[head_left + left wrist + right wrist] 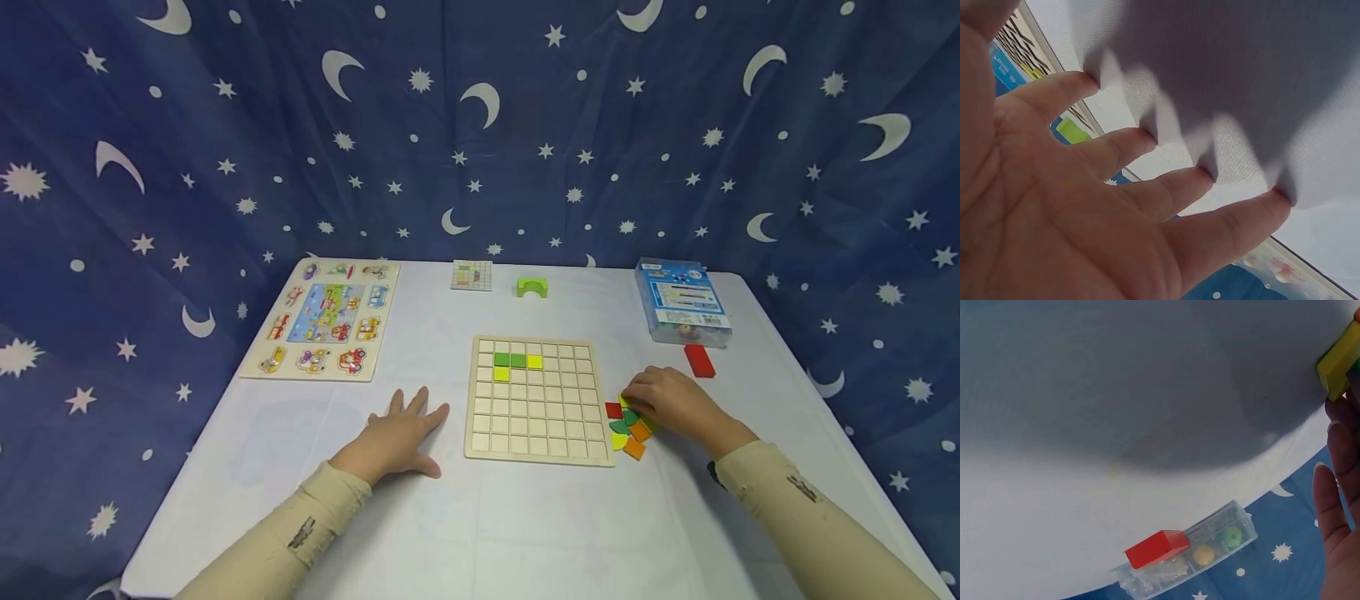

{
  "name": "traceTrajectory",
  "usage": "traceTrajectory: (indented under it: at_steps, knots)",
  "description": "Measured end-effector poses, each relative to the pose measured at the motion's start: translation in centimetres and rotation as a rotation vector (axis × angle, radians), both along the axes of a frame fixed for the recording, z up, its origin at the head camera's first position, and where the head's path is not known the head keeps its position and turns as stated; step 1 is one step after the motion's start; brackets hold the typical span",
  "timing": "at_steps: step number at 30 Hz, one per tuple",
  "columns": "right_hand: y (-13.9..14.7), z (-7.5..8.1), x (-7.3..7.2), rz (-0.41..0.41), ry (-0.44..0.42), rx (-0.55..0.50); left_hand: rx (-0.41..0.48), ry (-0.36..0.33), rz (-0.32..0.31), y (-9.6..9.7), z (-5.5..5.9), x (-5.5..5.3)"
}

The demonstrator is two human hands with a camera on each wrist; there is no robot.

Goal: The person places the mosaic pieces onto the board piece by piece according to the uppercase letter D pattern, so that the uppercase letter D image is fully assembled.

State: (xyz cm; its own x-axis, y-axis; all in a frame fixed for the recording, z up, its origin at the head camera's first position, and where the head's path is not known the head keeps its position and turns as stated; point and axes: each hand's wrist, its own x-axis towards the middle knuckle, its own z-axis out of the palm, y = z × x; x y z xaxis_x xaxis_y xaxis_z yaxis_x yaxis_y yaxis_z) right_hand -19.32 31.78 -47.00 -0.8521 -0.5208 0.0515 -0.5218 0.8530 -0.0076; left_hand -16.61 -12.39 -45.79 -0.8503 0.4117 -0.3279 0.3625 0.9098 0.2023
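Note:
A wooden grid board (555,417) lies mid-table. Two green squares (510,360) and a yellow square (535,362) line up in one row, with another yellow square (501,374) beneath the leftmost. My left hand (397,437) rests palm down on the cloth left of the board, fingers spread; its fingertips (1210,175) touch the cloth. Right of the board, my right hand (678,404) reaches over a pile of tiles, including a red square (613,410) and orange squares (634,448). A yellow piece (1338,362) is at its fingertips; I cannot tell whether they pinch it.
A picture puzzle board (381,342) lies at the left. Toward the back are a pattern card (472,276) and a green arch block (532,287). A clear plastic box (686,302) stands at the back right, with a red block (700,361) in front.

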Motion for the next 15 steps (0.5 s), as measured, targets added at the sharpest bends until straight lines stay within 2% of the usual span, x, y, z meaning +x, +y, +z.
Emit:
traceTrajectory:
  at_steps: [8, 11, 15]
  knots:
    - [-0.7, 0.9, -0.6, -0.044, 0.002, -0.041, -0.009, 0.003, -0.006, 0.0, 0.1, 0.1]
    - [-2.0, 1.4, -1.1, 0.009, 0.039, -0.079, -0.009, 0.002, -0.005, 0.0, 0.2, 0.1]
    - [-4.8, 1.4, -1.7, 0.120, 0.121, -0.115, -0.006, -0.004, -0.004, 0.0, 0.2, 0.2]
